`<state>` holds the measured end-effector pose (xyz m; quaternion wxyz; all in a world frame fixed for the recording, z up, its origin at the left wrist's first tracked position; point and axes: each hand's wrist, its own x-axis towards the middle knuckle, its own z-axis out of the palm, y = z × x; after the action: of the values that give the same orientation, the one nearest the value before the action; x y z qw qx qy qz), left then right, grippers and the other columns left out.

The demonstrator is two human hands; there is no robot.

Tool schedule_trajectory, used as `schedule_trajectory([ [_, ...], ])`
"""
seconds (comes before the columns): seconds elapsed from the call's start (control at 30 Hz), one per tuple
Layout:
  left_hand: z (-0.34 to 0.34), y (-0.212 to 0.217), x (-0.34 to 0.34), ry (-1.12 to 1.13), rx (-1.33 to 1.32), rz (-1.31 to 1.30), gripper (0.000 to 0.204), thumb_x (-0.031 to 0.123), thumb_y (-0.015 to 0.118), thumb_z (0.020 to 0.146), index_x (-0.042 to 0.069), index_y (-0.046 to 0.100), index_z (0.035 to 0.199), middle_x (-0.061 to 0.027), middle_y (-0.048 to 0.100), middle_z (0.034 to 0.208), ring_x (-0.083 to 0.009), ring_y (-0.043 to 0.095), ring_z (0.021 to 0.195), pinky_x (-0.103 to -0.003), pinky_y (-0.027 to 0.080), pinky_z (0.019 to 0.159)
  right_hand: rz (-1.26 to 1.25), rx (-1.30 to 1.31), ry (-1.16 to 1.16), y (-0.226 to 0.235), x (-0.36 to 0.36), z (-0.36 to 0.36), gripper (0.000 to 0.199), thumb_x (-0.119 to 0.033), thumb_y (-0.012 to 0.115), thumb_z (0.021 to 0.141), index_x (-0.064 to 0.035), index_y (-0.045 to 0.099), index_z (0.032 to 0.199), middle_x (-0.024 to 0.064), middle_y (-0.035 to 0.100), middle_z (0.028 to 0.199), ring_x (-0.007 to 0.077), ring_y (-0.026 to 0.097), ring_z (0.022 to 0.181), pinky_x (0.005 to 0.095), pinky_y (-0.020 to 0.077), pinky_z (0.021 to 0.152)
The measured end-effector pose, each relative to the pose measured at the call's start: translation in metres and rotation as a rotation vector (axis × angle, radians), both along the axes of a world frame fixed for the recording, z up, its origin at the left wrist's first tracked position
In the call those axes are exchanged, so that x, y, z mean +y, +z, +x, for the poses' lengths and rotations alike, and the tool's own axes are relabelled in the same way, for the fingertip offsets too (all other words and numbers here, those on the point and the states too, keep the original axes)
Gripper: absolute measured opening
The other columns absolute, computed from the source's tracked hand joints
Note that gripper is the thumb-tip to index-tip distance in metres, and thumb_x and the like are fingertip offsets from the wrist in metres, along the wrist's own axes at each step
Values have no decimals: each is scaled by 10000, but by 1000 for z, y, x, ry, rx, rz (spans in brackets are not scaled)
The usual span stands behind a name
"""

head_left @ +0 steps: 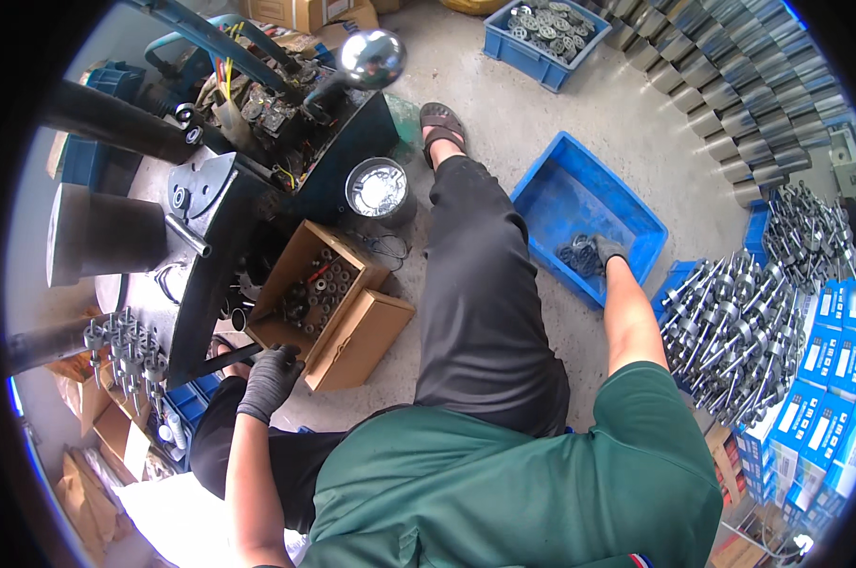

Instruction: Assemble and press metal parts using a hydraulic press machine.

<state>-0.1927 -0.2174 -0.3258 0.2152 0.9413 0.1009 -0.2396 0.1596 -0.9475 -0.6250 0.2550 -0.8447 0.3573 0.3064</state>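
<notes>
My right hand, in a dark glove, reaches down inside a blue plastic bin. Its curled fingers are at a small cluster of dark ring-shaped parts lying at the bin's near end. My left hand, in a grey knit glove, is beside the near corner of an open cardboard box. Its fingers are bent closed, and whatever may be between them is hidden. Small metal rings and a red item lie in that box.
On the left stands a machine with a dark metal table. A metal bucket is beside it. Shaft-like parts are heaped at right near blue cartons. Steel cylinders are stacked behind. Another blue crate holds gear-like discs.
</notes>
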Motion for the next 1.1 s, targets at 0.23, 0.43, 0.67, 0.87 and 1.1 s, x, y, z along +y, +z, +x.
schedule_trajectory([
  [0.23,0,19,-4,-14,-10,77,321,228,716,872,42,680,1132,-191,670,1044,-381,666,964,-466,537,843,82,7,55,34,64,-11,444,-422,629,865,-68,736,1110,163,730,975,280,713,769,430,557,675],
  [0.43,18,43,-16,-27,-37,60,289,234,689,886,62,672,1117,-204,648,1058,-403,644,972,-493,517,842,197,-550,-31,97,101,-16,555,-347,801,796,-2,682,1215,168,716,1059,262,702,781,376,554,618],
  [0.67,20,71,-31,-46,-286,-54,236,186,694,882,55,688,1078,-184,642,1009,-397,656,915,-465,534,805,310,-1050,214,209,122,-14,774,-87,856,778,83,466,1425,177,655,1246,240,651,1093,338,526,929],
  [0.87,17,97,-39,-75,-412,-85,286,183,721,857,67,674,1114,-175,639,1017,-377,657,943,-458,536,810,707,-1225,300,387,181,-69,711,33,786,793,12,475,1433,112,647,1194,168,658,955,277,543,775],
  [1.1,33,131,-50,-50,-642,-482,329,192,713,898,48,648,1187,-169,656,1070,-341,669,994,-411,545,878,1070,-1312,636,523,266,-149,815,-64,801,743,-35,457,1482,125,671,1210,184,674,945,277,554,729],
])
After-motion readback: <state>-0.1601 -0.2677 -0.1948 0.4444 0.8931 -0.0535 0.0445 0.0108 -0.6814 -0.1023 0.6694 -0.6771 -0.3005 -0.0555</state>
